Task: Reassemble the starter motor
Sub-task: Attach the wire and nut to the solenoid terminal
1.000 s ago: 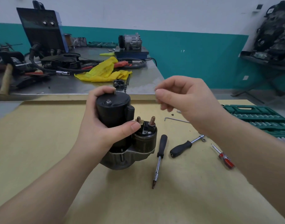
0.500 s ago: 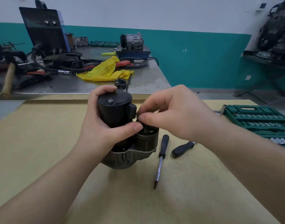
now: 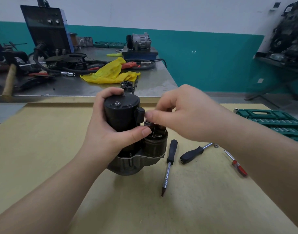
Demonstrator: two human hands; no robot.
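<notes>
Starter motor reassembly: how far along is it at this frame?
Mostly assembled: the starter motor stands upright with its black end cap on. In hand: left hand grips the body; right hand pinches something small at the solenoid terminals. Left: tightening, probably with the nut driver.

Count: one starter motor; three hand tools at 3 o'clock of it — bit driver, black-handled driver, red screwdriver; one green socket case.
</notes>
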